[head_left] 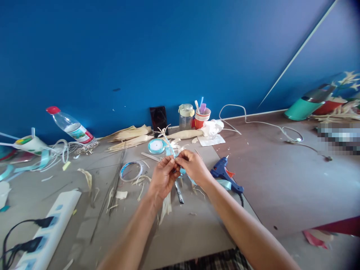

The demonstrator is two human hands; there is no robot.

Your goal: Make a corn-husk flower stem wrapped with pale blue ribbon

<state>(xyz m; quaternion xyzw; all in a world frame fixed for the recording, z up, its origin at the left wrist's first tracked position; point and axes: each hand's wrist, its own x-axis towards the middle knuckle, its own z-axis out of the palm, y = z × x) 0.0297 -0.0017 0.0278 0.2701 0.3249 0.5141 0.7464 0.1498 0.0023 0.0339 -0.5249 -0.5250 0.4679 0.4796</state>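
Note:
Both of my hands meet above the middle of the table, fingertips pinched together. My left hand (165,175) closes on the lower end of a thin light-blue stem (170,146), which has pale, curling strips at its top. From the other side my right hand (192,165) pinches the same stem, thumb and forefinger close to the left thumb. The exact grip points are partly hidden by the fingers. Below the hands lies a pen (179,193). A blue hot glue gun (223,171) rests to the right, and a spool of light-blue ribbon (156,146) sits just behind.
A roll of tape (131,171), thin dark wires (114,187) and dried husks (129,137) lie left. A power strip (53,232) is front left; a tilted-looking bottle (73,127) stands behind it. A jar (186,117), paper cup (201,119) and white cable (263,123) line the wall.

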